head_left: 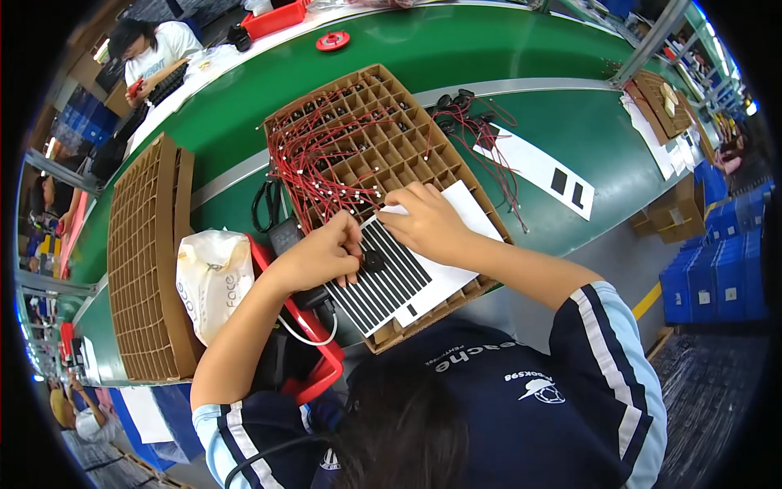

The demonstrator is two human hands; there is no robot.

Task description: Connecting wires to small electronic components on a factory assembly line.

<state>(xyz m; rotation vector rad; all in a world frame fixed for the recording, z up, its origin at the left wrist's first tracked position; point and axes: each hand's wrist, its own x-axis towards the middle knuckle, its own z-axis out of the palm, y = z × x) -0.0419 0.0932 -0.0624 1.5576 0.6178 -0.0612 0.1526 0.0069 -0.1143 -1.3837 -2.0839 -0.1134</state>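
Observation:
A white sheet with rows of black strips (391, 281) lies across the near part of a divided cardboard tray (452, 167), over a plain white sheet (468, 213). My left hand (322, 254) is closed above the strips' left side, its fingers curled. A small dark rounded part (372, 259) shows against the strips right beside those fingertips; whether they grip it cannot be made out. At the far end of the strips my right hand (423, 222) has its fingers bent and pinched together. What lies between its fingertips is too small to name. Red-wired black parts (314, 163) fill the tray's left cells.
Another divided cardboard tray (142, 261) stands at left, by a white plastic packet (216, 277) and a red plastic frame (326, 371). More red-wired parts (464, 122) and a white strip with black pieces (542, 175) lie right. A co-worker (155, 57) sits across the green bench.

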